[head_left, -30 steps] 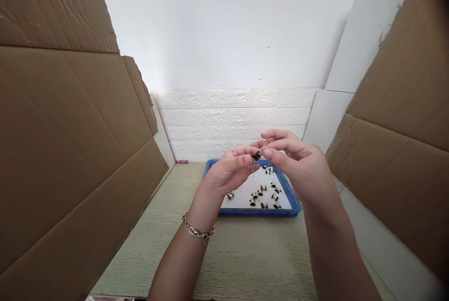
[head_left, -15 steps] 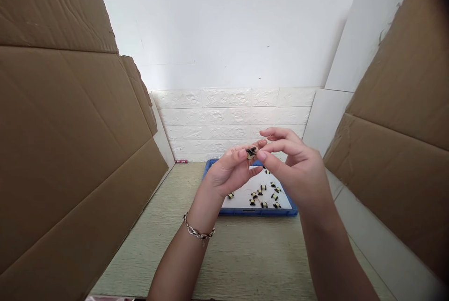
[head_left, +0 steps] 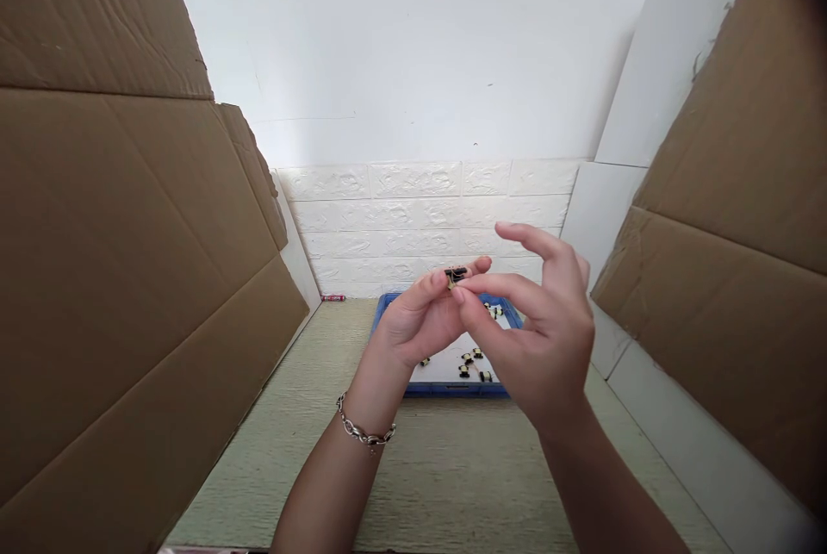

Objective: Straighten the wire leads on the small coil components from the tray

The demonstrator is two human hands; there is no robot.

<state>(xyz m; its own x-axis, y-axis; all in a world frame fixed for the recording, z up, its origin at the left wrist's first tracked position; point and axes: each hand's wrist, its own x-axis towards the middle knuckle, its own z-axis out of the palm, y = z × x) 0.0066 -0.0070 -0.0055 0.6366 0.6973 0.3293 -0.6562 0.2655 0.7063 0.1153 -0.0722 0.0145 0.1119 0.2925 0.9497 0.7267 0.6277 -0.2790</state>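
My left hand (head_left: 419,313) holds a small transformer (head_left: 456,274) between thumb and fingers, raised above the tray. It has a black bobbin with pins, a yellow-wrapped middle and thin lead wires. My right hand (head_left: 539,339) is pinched at the transformer's near side, thumb and index fingertip together where a thin wire runs; its other fingers are lifted. Exactly what lies between those fingertips is mostly hidden. Beneath the hands, several similar transformers (head_left: 467,358) lie scattered on a white board in a blue tray (head_left: 452,390).
Cardboard panels (head_left: 129,278) stand at the left and right (head_left: 724,278). A white wall with brick-patterned panels (head_left: 413,214) closes the back. A small red tube-shaped item (head_left: 333,298) lies at the table's (head_left: 478,468) back left.
My right hand has shifted left and slightly down across the transformer, its upper fingers lifting higher and covering more of the tray's right side. The left hand keeps its hold, nearly still.
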